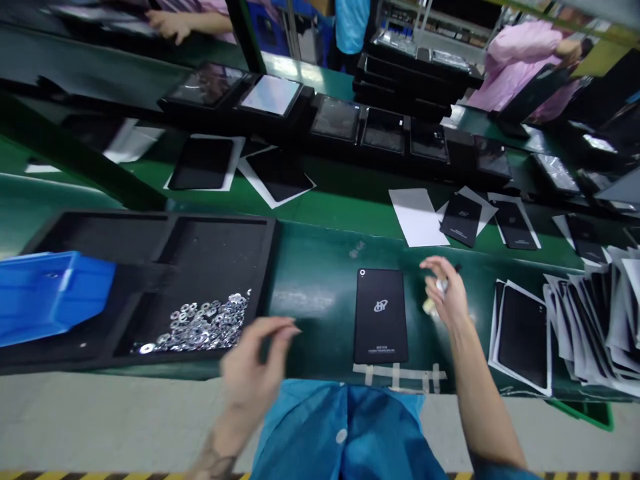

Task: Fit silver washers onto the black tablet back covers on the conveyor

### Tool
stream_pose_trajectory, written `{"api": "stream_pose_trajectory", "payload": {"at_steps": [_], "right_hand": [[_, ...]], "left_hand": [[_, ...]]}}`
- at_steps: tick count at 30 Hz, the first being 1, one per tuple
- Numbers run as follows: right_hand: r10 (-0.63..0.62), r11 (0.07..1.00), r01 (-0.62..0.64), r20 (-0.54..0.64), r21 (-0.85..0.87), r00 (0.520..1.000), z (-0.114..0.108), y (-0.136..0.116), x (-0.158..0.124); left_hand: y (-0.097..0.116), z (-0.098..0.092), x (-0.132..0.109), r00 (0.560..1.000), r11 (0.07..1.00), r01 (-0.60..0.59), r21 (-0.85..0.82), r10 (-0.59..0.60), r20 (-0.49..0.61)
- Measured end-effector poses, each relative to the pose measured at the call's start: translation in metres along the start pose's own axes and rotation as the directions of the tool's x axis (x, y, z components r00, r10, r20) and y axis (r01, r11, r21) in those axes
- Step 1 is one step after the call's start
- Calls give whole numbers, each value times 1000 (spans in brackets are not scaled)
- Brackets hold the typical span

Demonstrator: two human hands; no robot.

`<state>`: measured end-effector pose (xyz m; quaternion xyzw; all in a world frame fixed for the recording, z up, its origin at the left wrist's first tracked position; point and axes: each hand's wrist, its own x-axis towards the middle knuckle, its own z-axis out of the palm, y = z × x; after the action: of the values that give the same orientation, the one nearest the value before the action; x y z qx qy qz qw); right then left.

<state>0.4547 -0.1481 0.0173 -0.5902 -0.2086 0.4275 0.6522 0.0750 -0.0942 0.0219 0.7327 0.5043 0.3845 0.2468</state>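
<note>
right hand (447, 295) pinching a pale wad (433, 301) beside the tablet (380, 317)!

thumb and fingertips (430, 264) closed on the wad, the tablet face down on the belt (320, 267) just left of it; left hand (255, 360) empty, fingers loosely curled together. a slip of that pinch could drop the wad or mark the tablet, a knock on the foam tray (265, 267) could scatter its washers (200, 327), and a bump could topple the leaning stack (585, 320) further right.
</note>
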Motion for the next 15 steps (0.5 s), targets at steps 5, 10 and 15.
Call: {"api": "stream_pose_trajectory", "payload": {"at_steps": [5,10,15], "right_hand": [[404,895,-399,-20,-199,915,-48,18,-114],[460,875,-455,-9,-166,888,-24,51,-136],[290,938,-262,101,-229,952,6,46,-80]], "left_hand": [[34,94,-53,925,931,73,-359,71,373],[26,117,-50,867,876,205,-437,45,497],[4,111,-27,891,815,332,-475,-107,441]]}}
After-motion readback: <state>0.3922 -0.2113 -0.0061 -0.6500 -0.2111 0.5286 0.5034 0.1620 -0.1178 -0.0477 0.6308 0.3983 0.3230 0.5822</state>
